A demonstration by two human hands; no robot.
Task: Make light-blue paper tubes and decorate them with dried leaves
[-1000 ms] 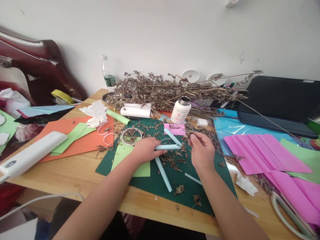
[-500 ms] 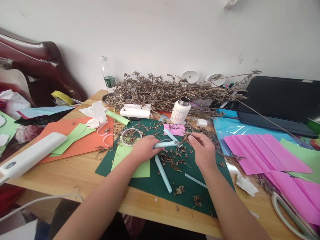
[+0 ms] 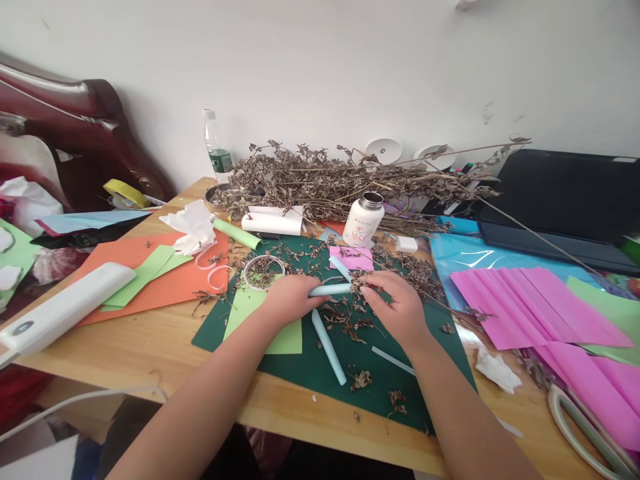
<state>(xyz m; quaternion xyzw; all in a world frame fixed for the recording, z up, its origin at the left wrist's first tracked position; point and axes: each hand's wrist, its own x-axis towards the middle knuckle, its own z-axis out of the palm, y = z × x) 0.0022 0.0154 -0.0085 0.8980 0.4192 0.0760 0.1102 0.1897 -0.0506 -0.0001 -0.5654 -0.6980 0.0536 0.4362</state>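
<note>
My left hand point(image 3: 291, 298) is closed around a pale blue paper tube point(image 3: 331, 289) held level over the dark green mat point(image 3: 320, 363). My right hand point(image 3: 395, 303) pinches a small piece of dried plant right at the tube's open end. Dried leaf crumbs point(image 3: 350, 323) lie scattered on the mat below. Another blue tube point(image 3: 329, 347) lies on the mat near me, and a third one point(image 3: 341, 268) sits just behind the held one.
A heap of dried branches point(image 3: 340, 180) lies at the back with a white flask point(image 3: 363, 221) and a water bottle point(image 3: 216, 148). Pink folded paper point(image 3: 530, 307) is on the right, orange paper point(image 3: 165, 280) and a tape ring point(image 3: 263, 272) on the left. A laptop point(image 3: 560, 200) sits far right.
My right hand moved left from above the mat to the open end of the blue tube, carrying its dried bit. My left hand stayed in place on the tube.
</note>
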